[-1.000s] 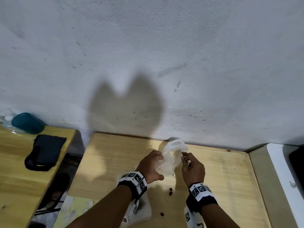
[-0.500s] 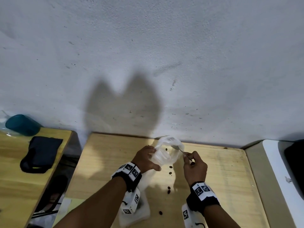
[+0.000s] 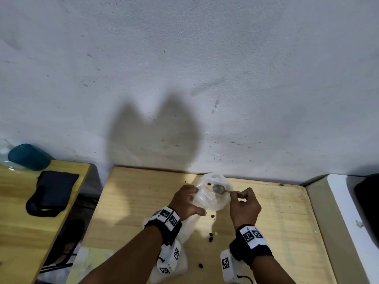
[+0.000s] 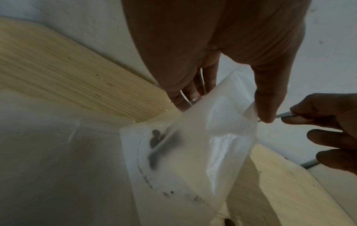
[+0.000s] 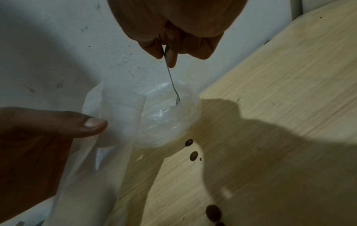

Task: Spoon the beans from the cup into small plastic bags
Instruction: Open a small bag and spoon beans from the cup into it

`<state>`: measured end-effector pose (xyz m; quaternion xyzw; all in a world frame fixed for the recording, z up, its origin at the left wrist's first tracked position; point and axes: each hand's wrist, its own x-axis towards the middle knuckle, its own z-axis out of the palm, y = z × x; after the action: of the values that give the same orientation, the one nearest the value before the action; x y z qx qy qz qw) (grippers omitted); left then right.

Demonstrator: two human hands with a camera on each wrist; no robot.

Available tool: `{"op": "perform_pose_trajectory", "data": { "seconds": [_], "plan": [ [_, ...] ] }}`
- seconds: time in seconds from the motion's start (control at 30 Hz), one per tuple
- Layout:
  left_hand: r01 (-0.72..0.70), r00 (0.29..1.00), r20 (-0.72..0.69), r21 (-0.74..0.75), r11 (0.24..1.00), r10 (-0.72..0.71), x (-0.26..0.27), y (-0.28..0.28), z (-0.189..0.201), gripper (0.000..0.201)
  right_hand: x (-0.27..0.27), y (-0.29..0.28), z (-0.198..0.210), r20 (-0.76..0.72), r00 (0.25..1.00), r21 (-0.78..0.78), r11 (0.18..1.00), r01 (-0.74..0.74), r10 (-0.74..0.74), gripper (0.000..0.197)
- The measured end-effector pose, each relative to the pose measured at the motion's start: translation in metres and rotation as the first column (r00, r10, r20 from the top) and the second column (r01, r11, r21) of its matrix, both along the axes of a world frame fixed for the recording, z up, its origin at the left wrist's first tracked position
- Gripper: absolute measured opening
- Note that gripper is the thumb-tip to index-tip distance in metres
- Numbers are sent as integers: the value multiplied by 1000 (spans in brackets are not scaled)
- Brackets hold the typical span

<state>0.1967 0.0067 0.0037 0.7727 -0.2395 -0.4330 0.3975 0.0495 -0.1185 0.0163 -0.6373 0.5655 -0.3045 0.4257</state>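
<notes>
Left hand (image 3: 185, 201) grips a clear plastic cup (image 3: 202, 198) wrapped in a thin translucent bag (image 3: 219, 201), fingers curled round it, held just above the bench (image 3: 133, 201). Few dark beans (image 4: 155, 137) show through the plastic in the left wrist view. Spoon (image 3: 219, 189) bowl sits inside the bag mouth; cannot tell if it's loaded. Right hand (image 3: 245, 208) pinches the spoon handle between thumb and forefinger. Loose beans (image 3: 211, 236) lie scattered on the bench below. More bag plastic (image 3: 174, 269) lies under the left wrist.
</notes>
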Motion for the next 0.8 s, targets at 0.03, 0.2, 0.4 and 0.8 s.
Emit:
{"op": "perform_pose_trajectory", "data": {
  "seconds": [0.03,0.2,0.4,0.8],
  "plan": [
    [1,1000,-9,4,1000,-1,0,0,0,92,1,-1,-1,-13,1000,-15,1000,-10,10,24],
    [-20,998,-51,9,1000,21,1,-1,3,95,-1,-6,-17,-7,993,-33,993,-115,115,31],
    [-22,999,-44,38,999,24,9,-3,7,96,-13,-4,-24,17,985,10,985,-171,171,41],
    [105,991,82,38,994,-108,0,-3,1,82,-2,4,-15,3,1000,231,973,-14,14,39]
  ]
}}
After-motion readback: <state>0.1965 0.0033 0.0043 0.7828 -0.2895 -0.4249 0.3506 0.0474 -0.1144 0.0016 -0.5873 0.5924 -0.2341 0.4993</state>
